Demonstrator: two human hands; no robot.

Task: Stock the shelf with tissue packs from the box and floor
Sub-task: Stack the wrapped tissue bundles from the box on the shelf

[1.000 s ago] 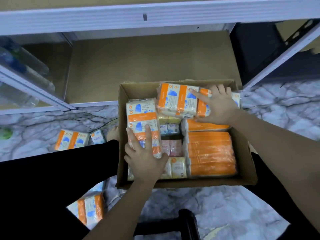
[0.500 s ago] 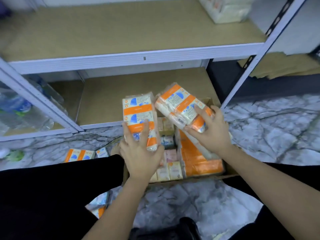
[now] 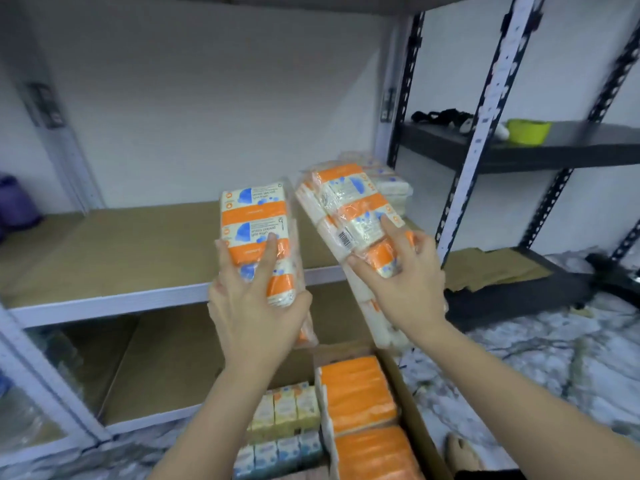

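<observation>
My left hand (image 3: 254, 303) grips an upright orange-and-white tissue pack (image 3: 254, 220) in front of the middle shelf board (image 3: 121, 251). To its right, my right hand (image 3: 398, 282) holds a second, longer tissue pack (image 3: 346, 206), tilted to the left. Both packs hang above the open cardboard box (image 3: 415, 420), which holds orange packs (image 3: 356, 393) and several small pastel packs (image 3: 284, 410). A stack of tissue packs (image 3: 391, 185) sits on the shelf's back right corner, partly hidden behind the right-hand pack.
The lower shelf board (image 3: 166, 375) lies behind the box. A dark rack (image 3: 554, 147) to the right carries a green bowl (image 3: 528, 130) and black items. Flattened cardboard (image 3: 495, 271) lies on its base. A purple object (image 3: 15, 206) sits far left. Marble floor (image 3: 536, 358) spreads right.
Both hands have lifted their tissue packs out of the box and up to the height of the middle shelf. My view has tilted upward from the box to the shelf.
</observation>
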